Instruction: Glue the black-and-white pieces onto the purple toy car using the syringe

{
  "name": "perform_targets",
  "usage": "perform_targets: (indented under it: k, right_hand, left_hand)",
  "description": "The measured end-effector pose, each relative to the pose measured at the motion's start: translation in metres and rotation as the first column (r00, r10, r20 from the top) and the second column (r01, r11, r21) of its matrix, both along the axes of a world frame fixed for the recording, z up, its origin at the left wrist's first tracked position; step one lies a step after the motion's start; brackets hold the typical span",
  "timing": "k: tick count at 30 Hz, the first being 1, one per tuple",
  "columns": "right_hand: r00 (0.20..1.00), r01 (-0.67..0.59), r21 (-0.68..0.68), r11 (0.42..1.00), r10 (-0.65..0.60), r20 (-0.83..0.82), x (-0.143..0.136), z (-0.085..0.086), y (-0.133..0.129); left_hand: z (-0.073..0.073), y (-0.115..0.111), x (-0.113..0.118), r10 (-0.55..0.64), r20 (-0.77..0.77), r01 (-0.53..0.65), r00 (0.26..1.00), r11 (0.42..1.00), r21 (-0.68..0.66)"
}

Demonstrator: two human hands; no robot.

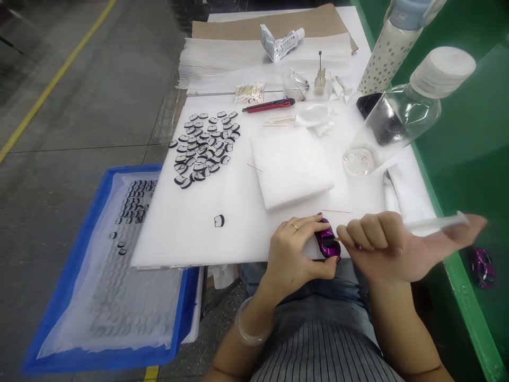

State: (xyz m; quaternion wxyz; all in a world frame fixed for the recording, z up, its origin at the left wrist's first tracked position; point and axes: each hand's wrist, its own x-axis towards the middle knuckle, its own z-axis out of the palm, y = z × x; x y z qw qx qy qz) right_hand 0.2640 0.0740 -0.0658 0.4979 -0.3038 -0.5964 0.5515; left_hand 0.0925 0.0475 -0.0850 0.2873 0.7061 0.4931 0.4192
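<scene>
My left hand (pixel 292 252) grips a small, glossy purple toy car (pixel 326 241) between thumb and fingers, at the table's near edge. Beside it, my right hand (pixel 377 246) is closed, its fingers pinching what looks like a thin stick (pixel 338 240); only a short tan end shows, touching or close to the car's dark middle. A white strip (pixel 437 225) appears behind the right hand; whether it is held I cannot tell. One small black-rimmed window piece (pixel 219 220) lies apart to the left. Another thin stick (pixel 336 211) rests just beyond my hands.
Many black-rimmed pieces (pixel 204 146) lie scattered at left. A white foam block (pixel 292 167), red cutter (pixel 269 105), cotton swabs (pixel 249 93), small glass bottle (pixel 319 82) and crumpled tube (pixel 284 45) sit farther back. A clear bottle (pixel 413 114) stands right; a blue tray (pixel 51 318) is lower left.
</scene>
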Motion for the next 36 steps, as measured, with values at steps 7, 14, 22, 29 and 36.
perform_targets:
  k: [7, 14, 22, 29, 36]
  right_hand:
    - [0.858, -0.251, -0.182, 0.951, 0.131, -0.496, -0.015, 0.006, 0.007]
    - [0.870, -0.235, -0.220, 0.947, 0.104, -0.481, -0.012, -0.001, 0.002]
    - [0.938, -0.128, -0.216, 0.968, 0.048, -0.344, -0.001, -0.022, -0.007]
    - [0.908, -0.134, -0.162, 0.978, 0.056, -0.415, -0.013, -0.007, -0.003]
    - [0.902, -0.118, -0.140, 0.983, 0.048, -0.429, -0.018, 0.000, -0.004]
  left_hand:
    - [-0.002, 0.001, -0.001, -0.002, 0.011, 0.002, 1.000, 1.000, -0.006]
    - [-0.002, 0.000, -0.002, -0.003, 0.017, 0.003, 1.000, 1.000, -0.009]
    - [-0.003, 0.000, -0.002, -0.002, 0.019, 0.002, 1.000, 1.000, -0.003]
    - [-0.003, 0.000, -0.002, -0.002, 0.012, 0.002, 1.000, 1.000, -0.010]
    - [-0.004, 0.000, -0.002, -0.001, 0.003, 0.001, 1.000, 1.000, -0.007]
